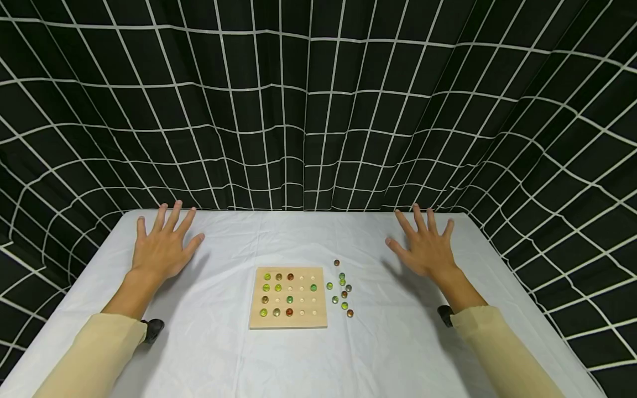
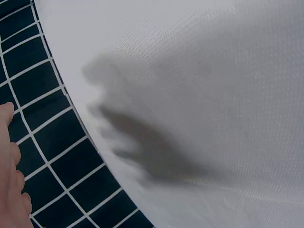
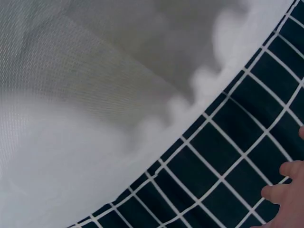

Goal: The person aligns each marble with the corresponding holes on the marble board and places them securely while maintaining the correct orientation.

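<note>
Board partly filled with marbles – left hand, right hand – fingers spread apart

Wide lane on white tablecloth between left hand and wooden board; another between loose marbles and right hand. Cloth on near side of board also passable. Loose marbles crowd board's right side, nearest just beside edge: tight there. Seated marbles take up most of board's left three columns; fourth column open. Black grid curtain blocks reach past table's far edge.
</note>
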Tool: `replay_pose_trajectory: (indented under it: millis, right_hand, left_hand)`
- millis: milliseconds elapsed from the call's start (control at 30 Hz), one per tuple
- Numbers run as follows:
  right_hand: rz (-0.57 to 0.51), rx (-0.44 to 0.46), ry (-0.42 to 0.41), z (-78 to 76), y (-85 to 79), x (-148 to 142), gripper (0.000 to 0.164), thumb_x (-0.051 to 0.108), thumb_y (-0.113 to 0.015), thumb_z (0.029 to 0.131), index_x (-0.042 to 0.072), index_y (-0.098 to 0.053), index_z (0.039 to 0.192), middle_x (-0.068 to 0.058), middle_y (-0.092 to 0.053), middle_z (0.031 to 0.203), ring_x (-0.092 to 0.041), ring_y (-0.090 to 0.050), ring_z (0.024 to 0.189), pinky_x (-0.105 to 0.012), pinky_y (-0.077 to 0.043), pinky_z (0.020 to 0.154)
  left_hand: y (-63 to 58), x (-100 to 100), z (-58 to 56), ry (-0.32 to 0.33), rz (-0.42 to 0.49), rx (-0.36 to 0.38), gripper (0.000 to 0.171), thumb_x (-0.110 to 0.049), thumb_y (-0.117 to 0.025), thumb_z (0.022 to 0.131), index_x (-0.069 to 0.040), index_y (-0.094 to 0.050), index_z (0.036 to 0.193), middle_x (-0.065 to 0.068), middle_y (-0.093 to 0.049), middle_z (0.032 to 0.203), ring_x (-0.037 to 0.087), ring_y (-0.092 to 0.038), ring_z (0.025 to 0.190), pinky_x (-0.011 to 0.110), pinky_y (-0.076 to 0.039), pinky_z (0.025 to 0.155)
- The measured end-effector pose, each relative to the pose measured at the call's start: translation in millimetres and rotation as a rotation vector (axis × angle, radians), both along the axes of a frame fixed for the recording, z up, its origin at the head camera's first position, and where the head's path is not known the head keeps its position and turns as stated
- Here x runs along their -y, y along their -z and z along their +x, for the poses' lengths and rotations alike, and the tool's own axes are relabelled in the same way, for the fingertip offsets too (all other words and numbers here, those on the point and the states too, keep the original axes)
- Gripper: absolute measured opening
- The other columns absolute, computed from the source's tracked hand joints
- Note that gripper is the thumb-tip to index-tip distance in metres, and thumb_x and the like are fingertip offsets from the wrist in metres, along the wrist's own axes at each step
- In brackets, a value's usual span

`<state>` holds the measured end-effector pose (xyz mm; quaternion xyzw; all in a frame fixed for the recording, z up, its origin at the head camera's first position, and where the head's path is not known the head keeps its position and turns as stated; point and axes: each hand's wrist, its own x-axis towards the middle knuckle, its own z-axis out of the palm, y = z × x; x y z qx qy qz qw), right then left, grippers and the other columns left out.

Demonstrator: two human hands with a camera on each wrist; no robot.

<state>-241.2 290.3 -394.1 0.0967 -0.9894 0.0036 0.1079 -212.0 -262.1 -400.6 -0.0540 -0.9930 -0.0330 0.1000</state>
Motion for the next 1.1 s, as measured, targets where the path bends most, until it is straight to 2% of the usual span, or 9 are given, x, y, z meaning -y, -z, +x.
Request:
replay_pose_trajectory:
  millis: [433,867,1100]
  right_hand:
    - [0.005,-0.026,-0.111,16.8,-5.3,12,0.076,0.066,-0.038,0.098,0.026,-0.023,0.16,-0.017,-0.015,0.165,-0.044,-0.016,0.148,-0.078,-0.003,0.108]
    - [-0.069,-0.084,-0.28,31.8,-6.8,23,0.071,0.055,-0.052,0.097,0.018,-0.037,0.155,-0.017,-0.036,0.156,-0.04,-0.036,0.141,-0.07,-0.026,0.106]
    - [-0.194,-0.061,-0.384,35.9,-7.1,29,0.07,0.048,-0.062,0.095,0.015,-0.041,0.153,-0.014,-0.044,0.152,-0.034,-0.044,0.137,-0.061,-0.036,0.105]
  left_hand:
    - [-4.4,-10,12.5,0.098,0.005,-0.04,0.069,-0.056,-0.033,0.104,-0.016,-0.022,0.16,0.013,-0.005,0.167,0.038,-0.001,0.152,0.072,0.002,0.112]
    - [-11.7,-29,28.1,0.232,-0.012,-0.058,0.068,-0.055,-0.04,0.103,-0.017,-0.03,0.158,0.011,-0.016,0.166,0.038,-0.016,0.15,0.07,-0.01,0.113]
    - [-9.2,-38,34.4,0.334,-0.001,-0.047,0.066,-0.054,-0.044,0.102,-0.02,-0.033,0.157,0.011,-0.024,0.164,0.038,-0.022,0.148,0.067,-0.014,0.115]
